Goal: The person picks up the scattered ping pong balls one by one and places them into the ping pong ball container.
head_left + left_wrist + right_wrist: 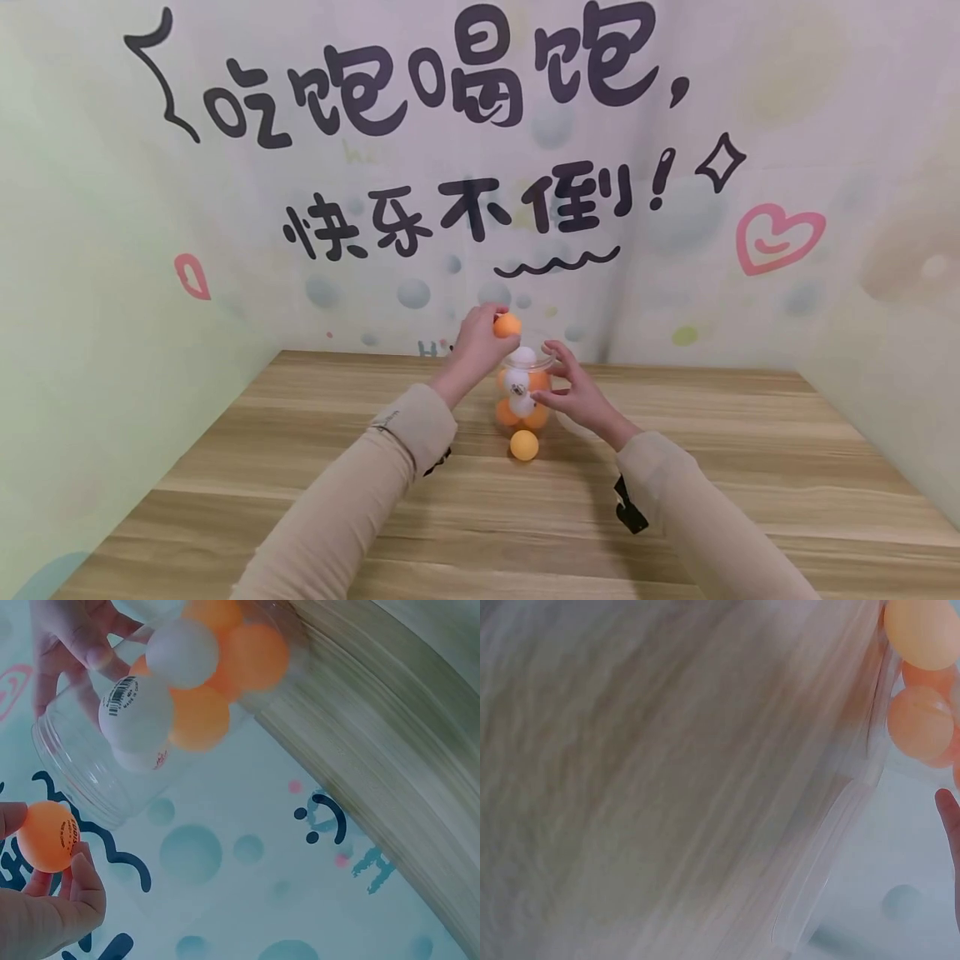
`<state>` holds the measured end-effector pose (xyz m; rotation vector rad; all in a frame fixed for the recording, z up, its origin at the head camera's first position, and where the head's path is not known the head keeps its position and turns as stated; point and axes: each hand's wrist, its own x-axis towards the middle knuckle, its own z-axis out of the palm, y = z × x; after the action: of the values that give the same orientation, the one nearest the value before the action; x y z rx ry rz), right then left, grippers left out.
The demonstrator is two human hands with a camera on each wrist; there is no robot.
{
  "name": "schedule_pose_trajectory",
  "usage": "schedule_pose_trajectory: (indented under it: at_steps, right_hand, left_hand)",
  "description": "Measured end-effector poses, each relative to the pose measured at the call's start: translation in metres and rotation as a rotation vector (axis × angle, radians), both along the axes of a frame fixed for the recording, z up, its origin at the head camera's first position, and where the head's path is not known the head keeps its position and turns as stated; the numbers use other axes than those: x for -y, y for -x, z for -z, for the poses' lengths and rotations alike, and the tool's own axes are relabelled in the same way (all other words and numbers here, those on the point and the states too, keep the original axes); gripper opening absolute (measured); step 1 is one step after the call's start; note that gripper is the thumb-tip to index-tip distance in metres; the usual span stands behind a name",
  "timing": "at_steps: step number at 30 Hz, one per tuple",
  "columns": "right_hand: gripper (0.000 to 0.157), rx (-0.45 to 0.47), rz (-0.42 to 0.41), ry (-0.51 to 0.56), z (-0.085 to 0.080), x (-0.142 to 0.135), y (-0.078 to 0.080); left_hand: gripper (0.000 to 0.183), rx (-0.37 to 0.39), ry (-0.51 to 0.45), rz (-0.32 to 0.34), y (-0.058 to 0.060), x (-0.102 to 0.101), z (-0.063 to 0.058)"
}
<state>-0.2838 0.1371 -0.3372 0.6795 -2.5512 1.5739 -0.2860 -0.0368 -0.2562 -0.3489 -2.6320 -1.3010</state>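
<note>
My left hand [474, 348] pinches an orange ping-pong ball [507, 325] between thumb and fingertips, just above the mouth of a clear plastic jar [529, 364]. White and orange ping-pong balls fill the jar; a white ball [522, 356] shows near its rim. With thumb in front and fingers at the far side, my right hand [583, 400] holds the jar near its top. In the left wrist view the pinched ball [49, 836] bears printing and sits apart from the jar's rim. One loose orange ball [524, 445] lies on the table in front of the jar.
A clear round lid [821, 862] lies on the wooden table [465, 533] beside the jar, partly behind my right wrist in the head view. The wall [390, 317] with printed lettering rises right behind the table's far edge.
</note>
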Motion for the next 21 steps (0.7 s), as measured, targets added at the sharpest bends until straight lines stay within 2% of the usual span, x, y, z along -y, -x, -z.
schedule_pose_trajectory:
  at_steps: [7,21]
  right_hand:
    - [0.074,-0.021,-0.008,0.019,0.022,-0.006,0.021]
    - [0.076,-0.002,0.002,0.028,0.025,-0.008,0.023]
  left_hand:
    - [0.038,0.008,-0.003,0.033,0.001,-0.004,0.005]
    - [0.044,0.004,0.025,0.040,0.001,0.001,0.007]
